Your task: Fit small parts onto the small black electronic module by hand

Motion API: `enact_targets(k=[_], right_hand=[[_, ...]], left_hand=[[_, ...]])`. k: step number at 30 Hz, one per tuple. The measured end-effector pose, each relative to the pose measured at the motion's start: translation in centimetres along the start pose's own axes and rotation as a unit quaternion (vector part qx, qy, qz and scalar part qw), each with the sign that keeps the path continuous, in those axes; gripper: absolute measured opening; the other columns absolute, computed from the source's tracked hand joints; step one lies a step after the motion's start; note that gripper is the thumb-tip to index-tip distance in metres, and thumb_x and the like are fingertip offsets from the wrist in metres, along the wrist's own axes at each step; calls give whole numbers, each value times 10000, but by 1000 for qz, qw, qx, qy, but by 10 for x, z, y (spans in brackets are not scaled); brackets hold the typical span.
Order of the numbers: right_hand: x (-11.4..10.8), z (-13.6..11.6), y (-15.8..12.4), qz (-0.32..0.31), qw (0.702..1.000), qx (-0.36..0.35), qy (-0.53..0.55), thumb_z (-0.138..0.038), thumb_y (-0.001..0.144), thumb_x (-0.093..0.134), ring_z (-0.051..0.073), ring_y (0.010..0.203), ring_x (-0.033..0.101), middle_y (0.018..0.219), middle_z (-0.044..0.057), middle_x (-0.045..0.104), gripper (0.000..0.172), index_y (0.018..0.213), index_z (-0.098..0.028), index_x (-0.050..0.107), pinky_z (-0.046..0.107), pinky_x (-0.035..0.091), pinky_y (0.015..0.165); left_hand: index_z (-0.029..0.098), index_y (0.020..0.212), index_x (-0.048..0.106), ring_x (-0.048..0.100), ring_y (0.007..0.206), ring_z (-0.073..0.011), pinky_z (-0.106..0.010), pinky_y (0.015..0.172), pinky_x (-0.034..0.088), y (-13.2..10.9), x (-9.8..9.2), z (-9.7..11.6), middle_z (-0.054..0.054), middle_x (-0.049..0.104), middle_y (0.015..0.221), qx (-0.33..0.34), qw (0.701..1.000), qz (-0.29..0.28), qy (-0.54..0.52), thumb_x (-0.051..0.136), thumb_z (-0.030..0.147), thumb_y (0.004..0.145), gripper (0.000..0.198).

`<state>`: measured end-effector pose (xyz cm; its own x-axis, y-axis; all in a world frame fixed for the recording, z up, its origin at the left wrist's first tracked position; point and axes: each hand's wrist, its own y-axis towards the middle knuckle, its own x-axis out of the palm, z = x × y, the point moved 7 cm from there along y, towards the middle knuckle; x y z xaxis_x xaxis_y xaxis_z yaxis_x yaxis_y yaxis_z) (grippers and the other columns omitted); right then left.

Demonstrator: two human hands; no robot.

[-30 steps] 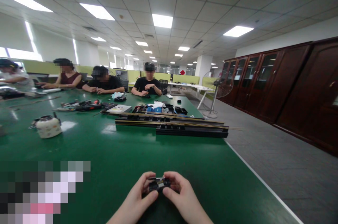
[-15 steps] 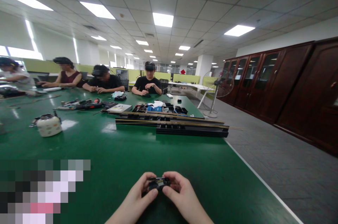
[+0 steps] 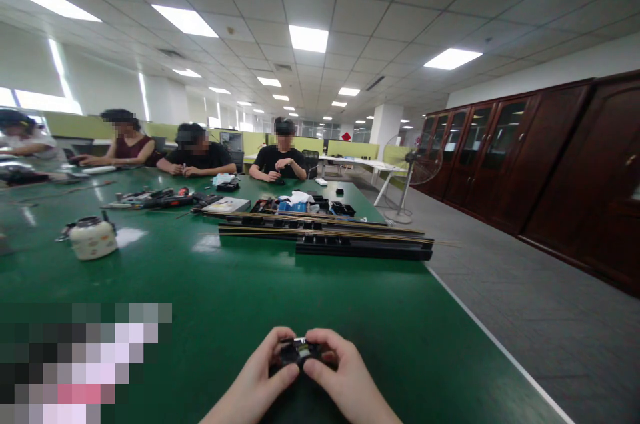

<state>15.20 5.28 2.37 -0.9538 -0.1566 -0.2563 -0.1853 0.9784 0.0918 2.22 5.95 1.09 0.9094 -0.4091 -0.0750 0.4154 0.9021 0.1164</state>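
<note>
Between my two hands is a small black device with a pale, greenish part in its middle [image 3: 303,350]; its exact kind I cannot make out. My left hand [image 3: 267,363] grips its left end, thumb at the near side and fingers curled around the far side. On the other end, my right hand [image 3: 337,361] holds it the same way. Both thumb tips lie close together at the near edge. The fingers cover much of the device, which is held just over the near part of the green table [image 3: 200,304].
Long black rails with thin brass-coloured rods [image 3: 365,253] lie across the table ahead. A cream jar [image 3: 93,238] stands at left. Hand tools [image 3: 150,198] and black trays [image 3: 343,209] lie farther back. Several people sit at the far side. A standing fan [image 3: 407,177] is beyond the right edge.
The device has tilted slightly between my hands, and its pale middle part shows differently. My right hand has shifted a little to the left. Elsewhere nothing visibly moved.
</note>
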Motion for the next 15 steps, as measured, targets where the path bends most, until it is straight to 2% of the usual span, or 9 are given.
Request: enact_targets(k=[9, 15], right_hand=[[-1, -2, 0, 4, 999, -4, -32, -183, 670, 616, 229, 1022, 539, 1095, 44, 595, 220, 880, -224, 666, 314, 411, 806], [-2, -1, 0, 13, 999, -7, -37, -206, 665, 637, 235, 1015, 543, 1087, 45, 595, 210, 868, -238, 681, 318, 420, 788]], left_hand=[[237, 1036, 422, 562, 995, -232, -337, 860, 381, 2, 0, -10, -52, 643, 994, -2, 999, -8, -53, 622, 362, 700, 411], [237, 1042, 413, 558, 1021, -237, -356, 891, 370, 0, 1, -7, -56, 656, 1005, -17, 998, -10, -66, 604, 388, 707, 414]])
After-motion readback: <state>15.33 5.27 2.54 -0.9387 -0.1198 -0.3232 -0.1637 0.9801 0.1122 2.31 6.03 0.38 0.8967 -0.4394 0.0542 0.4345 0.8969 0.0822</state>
